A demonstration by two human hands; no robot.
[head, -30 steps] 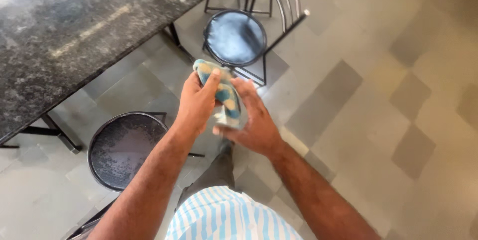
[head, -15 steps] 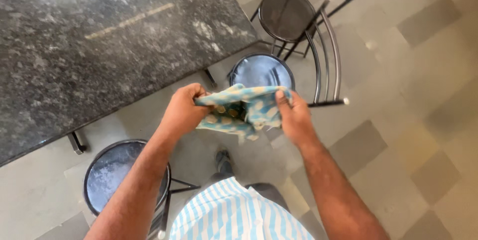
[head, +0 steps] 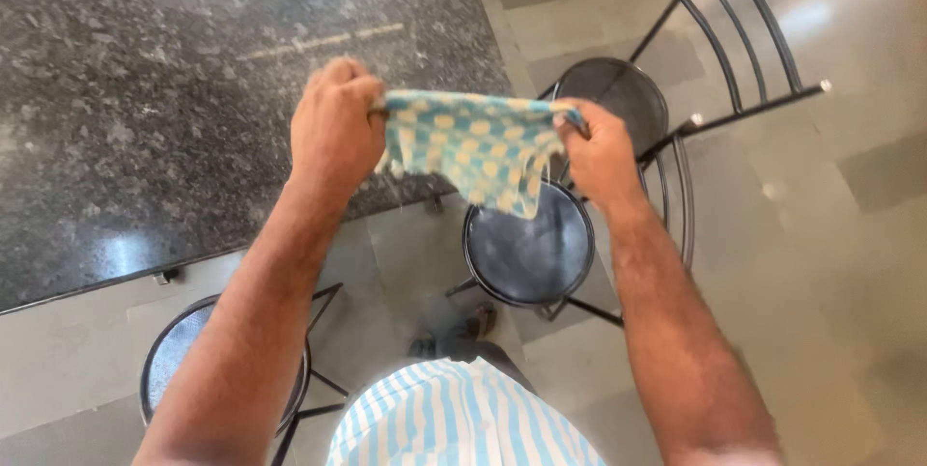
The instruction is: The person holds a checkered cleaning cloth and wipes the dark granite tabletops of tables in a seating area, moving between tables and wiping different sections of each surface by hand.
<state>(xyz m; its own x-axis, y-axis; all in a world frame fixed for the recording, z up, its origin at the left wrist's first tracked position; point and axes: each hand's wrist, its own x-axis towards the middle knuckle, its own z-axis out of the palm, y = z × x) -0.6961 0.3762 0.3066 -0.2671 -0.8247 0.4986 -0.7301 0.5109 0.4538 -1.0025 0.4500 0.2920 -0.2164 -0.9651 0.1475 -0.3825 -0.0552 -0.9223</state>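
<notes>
Holding a blue-and-cream checked cloth (head: 478, 142) stretched between both hands, above the round black stool (head: 528, 252). Left hand (head: 335, 128): fingers curled tight, pinching the cloth's left top edge. Right hand (head: 601, 152): fingers closed, pinching the right top edge. Cloth hangs down just over the stool's seat, beside the dark granite table (head: 145, 89). Black metal chair (head: 676, 109) beyond the stool.

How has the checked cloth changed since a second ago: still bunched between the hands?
Yes, changed: the cloth is now stretched flat between left hand and right hand, beside the granite table edge.
</notes>
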